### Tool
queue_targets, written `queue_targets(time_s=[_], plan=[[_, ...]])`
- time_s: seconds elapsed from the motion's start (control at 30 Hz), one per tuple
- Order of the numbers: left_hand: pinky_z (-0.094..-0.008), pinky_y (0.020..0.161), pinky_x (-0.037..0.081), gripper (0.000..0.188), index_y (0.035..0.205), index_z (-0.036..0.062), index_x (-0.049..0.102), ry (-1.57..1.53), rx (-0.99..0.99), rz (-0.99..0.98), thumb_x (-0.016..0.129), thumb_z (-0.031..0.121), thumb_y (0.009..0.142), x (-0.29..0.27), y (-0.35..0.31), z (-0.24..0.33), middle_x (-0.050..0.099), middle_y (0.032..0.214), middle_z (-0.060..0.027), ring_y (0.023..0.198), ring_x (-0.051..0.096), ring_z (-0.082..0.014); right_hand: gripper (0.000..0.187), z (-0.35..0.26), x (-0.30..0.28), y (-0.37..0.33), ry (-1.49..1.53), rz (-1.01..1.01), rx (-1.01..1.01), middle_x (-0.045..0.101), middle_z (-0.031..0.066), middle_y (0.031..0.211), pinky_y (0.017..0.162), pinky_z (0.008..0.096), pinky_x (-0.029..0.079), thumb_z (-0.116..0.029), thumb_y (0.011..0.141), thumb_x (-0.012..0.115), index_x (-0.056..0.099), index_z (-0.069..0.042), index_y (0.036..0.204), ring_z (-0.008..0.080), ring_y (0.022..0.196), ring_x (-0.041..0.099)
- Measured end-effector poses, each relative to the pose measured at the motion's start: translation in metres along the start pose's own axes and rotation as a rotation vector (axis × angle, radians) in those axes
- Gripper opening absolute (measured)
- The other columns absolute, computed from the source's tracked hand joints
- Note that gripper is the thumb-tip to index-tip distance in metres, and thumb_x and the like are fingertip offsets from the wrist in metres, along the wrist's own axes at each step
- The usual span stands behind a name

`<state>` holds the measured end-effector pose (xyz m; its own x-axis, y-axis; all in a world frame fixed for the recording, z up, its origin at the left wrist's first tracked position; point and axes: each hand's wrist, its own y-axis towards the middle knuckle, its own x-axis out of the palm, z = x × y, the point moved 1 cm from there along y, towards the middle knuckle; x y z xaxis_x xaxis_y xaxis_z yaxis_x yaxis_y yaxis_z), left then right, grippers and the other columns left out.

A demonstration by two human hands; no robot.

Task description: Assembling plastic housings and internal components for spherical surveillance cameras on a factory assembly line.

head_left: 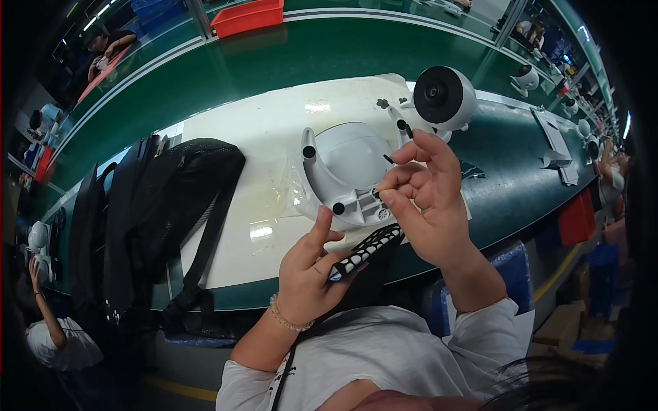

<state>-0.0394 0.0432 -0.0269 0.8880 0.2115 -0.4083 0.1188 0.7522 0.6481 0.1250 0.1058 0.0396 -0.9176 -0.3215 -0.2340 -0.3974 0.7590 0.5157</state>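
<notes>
My left hand point(305, 274) holds a black sheet point(370, 250) with rows of white round holes, gripped between thumb and fingers. Above it, my right hand point(439, 205) pinches a small black pad point(376, 194) between thumb and a fingertip. Small dark pieces also show at its other fingertips. Beneath both hands lies a white plastic shell point(353, 154) with a rounded middle and stubby legs. Black round pads point(338, 208) sit on the leg ends. Part of the shell is covered by my right hand.
A white round device with a black front point(442, 96) stands behind my right hand. A black mesh bag point(171, 181) lies at left on the white mat point(257, 130). A red tray point(248, 17) is at the back; papers point(554, 137) lie at right. Other people work around.
</notes>
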Motion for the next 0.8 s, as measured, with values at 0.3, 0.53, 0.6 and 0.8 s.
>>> queue_targets(time_s=[0.3,0.53,0.6,0.8], plan=[[-0.0286,0.054,0.047,0.028,0.077,0.0013,0.053,-0.019,0.007,-0.002,0.074,0.006,0.06,0.003,-0.004,-0.006,0.039,0.131,-0.0229,0.064,0.06,-0.021,0.052,0.0,0.004,-0.012,-0.441,0.056,-0.357,0.053,0.0141,0.105,0.062,0.0281,0.05,0.012,0.07,0.057,0.043,-0.005,0.117,0.0235,0.083,0.061],[-0.0292,0.052,0.046,0.029,0.077,0.0009,0.052,-0.013,-0.014,0.018,0.074,0.006,0.059,0.002,-0.005,-0.006,0.04,0.13,-0.0238,0.06,0.059,-0.0203,0.055,-0.022,-0.01,-0.015,-0.555,-0.152,-0.21,0.057,0.0189,0.101,0.074,0.0362,0.048,0.01,0.074,0.054,0.029,-0.003,0.122,0.0299,0.092,0.058],[-0.029,0.052,0.046,0.028,0.076,0.0001,0.052,-0.013,-0.036,0.008,0.074,0.005,0.059,0.001,-0.004,-0.004,0.04,0.13,-0.0235,0.059,0.059,-0.0202,0.063,-0.012,-0.011,-0.022,-0.575,-0.033,-0.291,0.056,0.0163,0.099,0.08,0.0391,0.045,0.01,0.075,0.055,0.022,-0.004,0.127,0.029,0.098,0.055],[-0.0287,0.051,0.045,0.026,0.072,-0.0007,0.052,-0.015,-0.04,0.006,0.074,0.004,0.058,0.002,-0.001,-0.003,0.04,0.13,-0.0225,0.058,0.058,-0.0203,0.06,0.001,-0.004,-0.029,-0.41,0.005,-0.209,0.055,0.0108,0.088,0.092,0.0395,0.033,0.007,0.078,0.054,0.02,-0.005,0.127,0.0253,0.103,0.05]])
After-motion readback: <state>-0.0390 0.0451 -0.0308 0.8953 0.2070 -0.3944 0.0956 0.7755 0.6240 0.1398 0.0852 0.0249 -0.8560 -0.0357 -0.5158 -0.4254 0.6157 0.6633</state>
